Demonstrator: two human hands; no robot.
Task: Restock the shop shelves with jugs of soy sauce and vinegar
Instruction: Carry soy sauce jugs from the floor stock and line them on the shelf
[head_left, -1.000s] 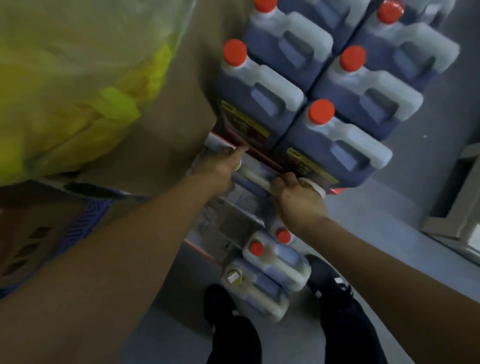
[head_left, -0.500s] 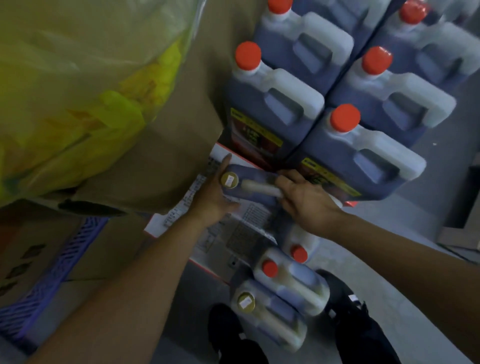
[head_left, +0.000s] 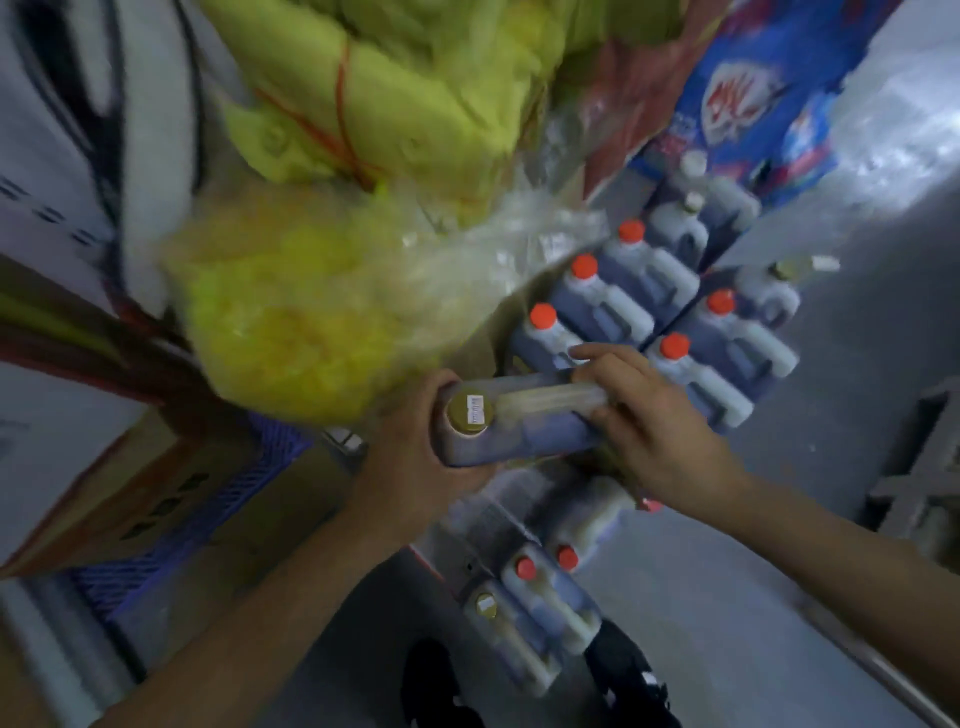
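Grey stockroom floor (head_left: 779, 597) under you, and you've got that gold-capped jug (head_left: 519, 421) up between both hands, left hand (head_left: 415, 467) cupping the cap end, right hand (head_left: 649, 431) wrapped on the handle, probably to steady its weight, red-capped jugs (head_left: 623, 291) at 1 o'clock.

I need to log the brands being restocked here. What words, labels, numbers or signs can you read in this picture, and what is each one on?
None can be read.
Sticker on the gold cap of the held jug: print too blurred.
Red and white logo on the blue package: characters too blurred.
Sticker on the cap of the lower jug: too small.
Cardboard box markings: dark shapes, not legible.
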